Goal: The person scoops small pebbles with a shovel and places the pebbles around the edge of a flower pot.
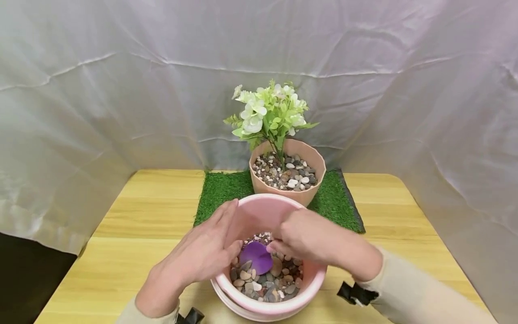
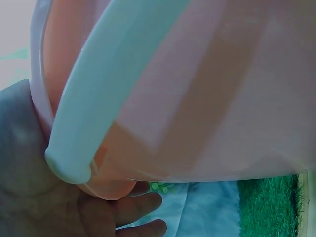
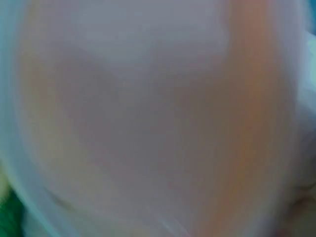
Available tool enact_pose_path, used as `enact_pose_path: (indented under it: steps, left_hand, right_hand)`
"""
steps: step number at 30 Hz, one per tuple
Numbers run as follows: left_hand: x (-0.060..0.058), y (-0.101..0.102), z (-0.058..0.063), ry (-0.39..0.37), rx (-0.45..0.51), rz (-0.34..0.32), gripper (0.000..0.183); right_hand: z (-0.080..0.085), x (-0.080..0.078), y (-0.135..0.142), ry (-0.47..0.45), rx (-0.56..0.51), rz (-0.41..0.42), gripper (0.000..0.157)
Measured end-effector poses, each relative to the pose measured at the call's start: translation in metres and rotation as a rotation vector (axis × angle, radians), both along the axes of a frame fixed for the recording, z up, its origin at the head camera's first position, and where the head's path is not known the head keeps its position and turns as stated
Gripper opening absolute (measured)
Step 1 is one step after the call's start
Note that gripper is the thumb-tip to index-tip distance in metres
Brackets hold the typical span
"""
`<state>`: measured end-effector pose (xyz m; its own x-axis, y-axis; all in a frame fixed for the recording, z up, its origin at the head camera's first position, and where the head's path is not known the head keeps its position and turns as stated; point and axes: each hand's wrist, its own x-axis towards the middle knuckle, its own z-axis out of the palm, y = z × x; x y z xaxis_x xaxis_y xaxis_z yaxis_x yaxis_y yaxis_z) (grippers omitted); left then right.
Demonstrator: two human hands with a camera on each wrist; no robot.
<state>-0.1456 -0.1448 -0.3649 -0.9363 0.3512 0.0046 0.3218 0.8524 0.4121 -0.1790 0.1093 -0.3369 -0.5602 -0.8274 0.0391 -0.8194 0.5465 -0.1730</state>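
A pink bucket (image 1: 263, 306) with pebbles (image 1: 259, 285) of several colours in its bottom stands near the table's front edge. My left hand (image 1: 202, 252) holds its left rim, thumb over the inside. In the left wrist view, fingers of the left hand (image 2: 133, 210) lie along the outer wall below the end of the bucket's pale handle (image 2: 113, 74). Reaching down inside the bucket, my right hand (image 1: 309, 234) grips a purple scoop (image 1: 256, 257), whose blade rests among the pebbles; the fist hides its handle. Blurred pink bucket wall (image 3: 148, 123) fills the right wrist view.
Right behind the bucket is a peach flowerpot (image 1: 317, 164) with pebbles and a plant with white flowers (image 1: 269, 110). It stands on a green turf mat (image 1: 222, 186) on the wooden table (image 1: 133, 216). Grey cloth (image 1: 162, 90) hangs at the back and sides.
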Motion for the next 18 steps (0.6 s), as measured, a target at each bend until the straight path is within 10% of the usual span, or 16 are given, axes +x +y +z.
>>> enact_pose_path:
  steps: [18]
  left_hand:
    - [-0.0011,0.0,0.001,-0.003,0.001,0.001,0.093]
  right_hand:
    - [-0.0038,-0.0022,0.0042,-0.348,-0.166,-0.043,0.035]
